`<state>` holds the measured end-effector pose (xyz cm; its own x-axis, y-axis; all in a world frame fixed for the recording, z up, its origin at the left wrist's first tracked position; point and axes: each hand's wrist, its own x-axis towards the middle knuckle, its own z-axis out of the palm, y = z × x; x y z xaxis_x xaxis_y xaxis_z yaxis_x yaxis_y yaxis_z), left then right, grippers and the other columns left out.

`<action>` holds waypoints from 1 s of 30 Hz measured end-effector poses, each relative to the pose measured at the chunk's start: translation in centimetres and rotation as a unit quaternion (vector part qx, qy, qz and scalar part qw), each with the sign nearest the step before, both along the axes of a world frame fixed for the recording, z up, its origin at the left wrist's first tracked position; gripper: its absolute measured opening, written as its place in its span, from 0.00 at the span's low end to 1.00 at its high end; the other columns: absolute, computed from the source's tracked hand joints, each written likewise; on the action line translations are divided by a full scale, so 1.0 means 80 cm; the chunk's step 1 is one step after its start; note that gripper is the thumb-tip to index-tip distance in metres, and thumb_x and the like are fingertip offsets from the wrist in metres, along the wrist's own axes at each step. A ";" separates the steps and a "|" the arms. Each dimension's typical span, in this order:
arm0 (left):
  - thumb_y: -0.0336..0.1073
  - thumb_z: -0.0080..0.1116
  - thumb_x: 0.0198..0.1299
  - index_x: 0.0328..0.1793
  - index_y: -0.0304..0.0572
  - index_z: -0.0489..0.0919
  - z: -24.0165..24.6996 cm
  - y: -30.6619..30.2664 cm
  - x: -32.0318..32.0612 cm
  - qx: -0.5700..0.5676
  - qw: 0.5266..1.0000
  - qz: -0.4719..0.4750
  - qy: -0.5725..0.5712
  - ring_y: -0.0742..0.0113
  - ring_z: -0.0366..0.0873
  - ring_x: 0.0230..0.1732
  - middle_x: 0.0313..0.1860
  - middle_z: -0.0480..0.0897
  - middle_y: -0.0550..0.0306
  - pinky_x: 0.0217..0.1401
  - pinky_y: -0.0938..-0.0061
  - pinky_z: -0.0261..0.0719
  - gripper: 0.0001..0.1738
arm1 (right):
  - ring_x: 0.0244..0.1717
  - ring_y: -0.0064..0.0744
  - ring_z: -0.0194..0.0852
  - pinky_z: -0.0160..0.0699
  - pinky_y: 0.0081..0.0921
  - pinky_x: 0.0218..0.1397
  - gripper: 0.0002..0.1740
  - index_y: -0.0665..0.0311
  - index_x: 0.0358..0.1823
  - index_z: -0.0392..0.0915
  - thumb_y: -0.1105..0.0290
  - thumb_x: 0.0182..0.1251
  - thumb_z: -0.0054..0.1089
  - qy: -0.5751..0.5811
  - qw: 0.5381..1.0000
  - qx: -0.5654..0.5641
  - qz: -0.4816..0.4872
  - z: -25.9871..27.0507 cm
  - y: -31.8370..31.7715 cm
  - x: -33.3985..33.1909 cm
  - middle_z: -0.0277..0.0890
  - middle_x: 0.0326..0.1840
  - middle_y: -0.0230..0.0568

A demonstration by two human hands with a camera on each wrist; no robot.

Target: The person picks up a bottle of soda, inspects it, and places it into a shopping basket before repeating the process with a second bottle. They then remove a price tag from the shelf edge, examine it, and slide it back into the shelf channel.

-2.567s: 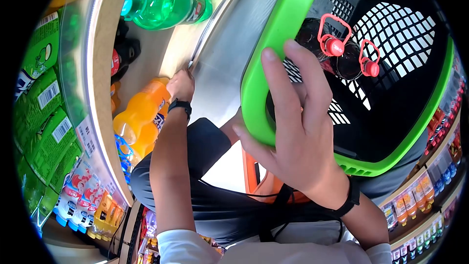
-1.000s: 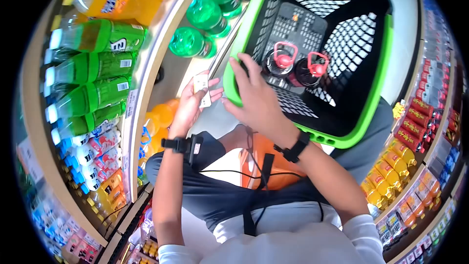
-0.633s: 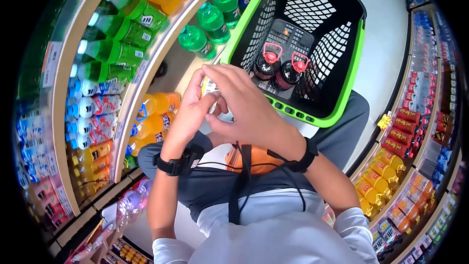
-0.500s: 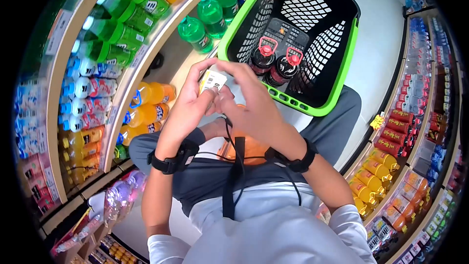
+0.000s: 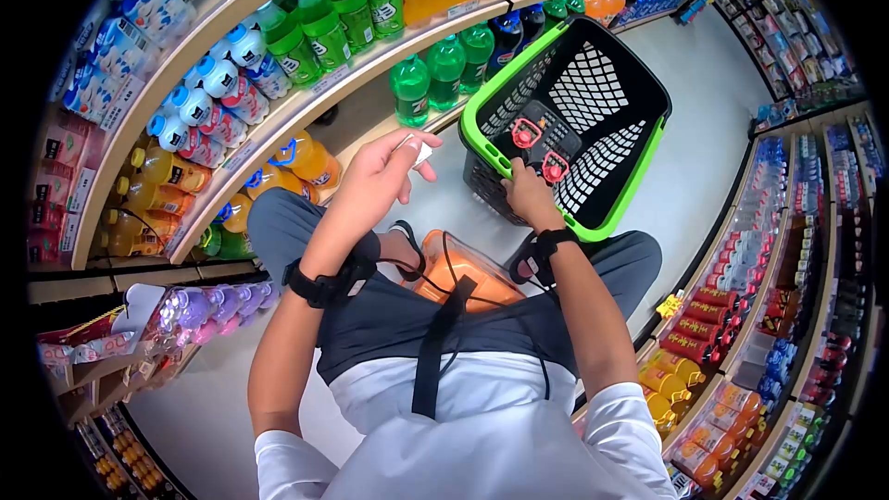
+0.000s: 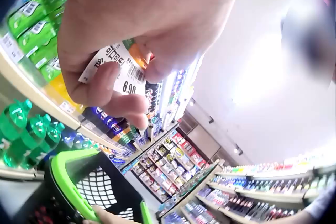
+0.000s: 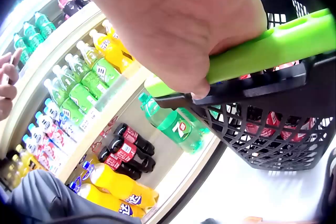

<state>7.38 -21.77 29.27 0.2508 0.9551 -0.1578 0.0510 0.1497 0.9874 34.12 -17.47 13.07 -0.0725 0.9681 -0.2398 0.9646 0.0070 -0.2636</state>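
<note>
My left hand (image 5: 367, 183) pinches a small white price tag (image 5: 424, 154) between thumb and fingers, raised in front of the shelf. Seen from the left wrist, the price tag (image 6: 119, 69) carries printed characters, a barcode and 6.90. My right hand (image 5: 532, 198) grips the near green rim of a black shopping basket (image 5: 483, 141), its thumb under the rim in the right wrist view. Inside the basket stand two dark cola bottles with red caps (image 5: 526, 133) and red carrying loops. The basket tilts toward me.
At left, shelves hold green 7UP bottles (image 5: 446, 70), orange Fanta bottles (image 5: 310, 157) and other drinks. More drink shelves (image 5: 718, 343) line the right side. An orange container (image 5: 468, 276) sits between my legs, with black cables (image 5: 446, 255) hanging near it.
My left hand has brought the price tag away from the shelf edge. Both hands met at the tag; then the right hand went back to the basket rim. The head view has swung up.
</note>
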 end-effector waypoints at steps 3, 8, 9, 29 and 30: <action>0.40 0.37 0.73 0.53 0.40 0.72 -0.003 0.020 -0.006 -0.049 0.996 0.022 -0.071 0.80 0.68 0.19 0.34 0.82 0.53 0.23 0.87 0.65 0.16 | 0.51 0.62 0.74 0.73 0.57 0.50 0.23 0.58 0.57 0.63 0.58 0.66 0.57 0.004 1.000 -0.004 -0.015 -0.004 0.010 0.010 0.74 0.52 0.54; 0.33 0.38 0.68 0.53 0.42 0.61 -0.061 0.068 0.007 -0.068 0.976 0.043 -0.200 0.75 0.74 0.25 0.44 0.83 0.44 0.21 0.85 0.66 0.10 | 0.51 0.65 0.73 0.72 0.57 0.51 0.24 0.58 0.60 0.62 0.59 0.67 0.56 0.002 0.999 -0.036 -0.001 -0.026 0.048 0.050 0.73 0.52 0.58; 0.30 0.39 0.66 0.54 0.41 0.60 -0.073 0.082 0.013 -0.085 0.971 0.037 -0.222 0.73 0.75 0.27 0.47 0.82 0.42 0.22 0.84 0.67 0.12 | 0.50 0.66 0.73 0.72 0.56 0.51 0.24 0.58 0.59 0.62 0.59 0.67 0.56 0.000 0.999 -0.036 0.002 -0.030 0.057 0.057 0.73 0.51 0.58; 0.41 0.39 0.71 0.65 0.45 0.69 -0.246 0.108 0.042 -0.179 0.894 0.158 -0.379 0.65 0.75 0.52 0.59 0.76 0.48 0.52 0.71 0.75 0.20 | 0.63 0.35 0.65 0.63 0.34 0.67 0.26 0.63 0.68 0.59 0.67 0.70 0.49 0.551 0.803 -0.161 -0.162 0.017 0.026 -0.143 0.65 0.64 0.48; 0.41 0.38 0.71 0.67 0.46 0.69 -0.242 0.108 0.040 -0.152 0.902 0.154 -0.372 0.66 0.74 0.53 0.60 0.76 0.48 0.53 0.72 0.74 0.21 | 0.61 0.34 0.66 0.65 0.35 0.66 0.25 0.63 0.67 0.60 0.66 0.70 0.49 0.538 0.811 -0.169 -0.157 0.022 0.022 -0.154 0.67 0.61 0.46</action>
<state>10.55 -13.15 9.88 0.1249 0.9383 -0.3225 -0.7004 0.3136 0.6411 21.80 -15.71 14.79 -0.1792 0.8716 -0.4564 0.1147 -0.4422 -0.8896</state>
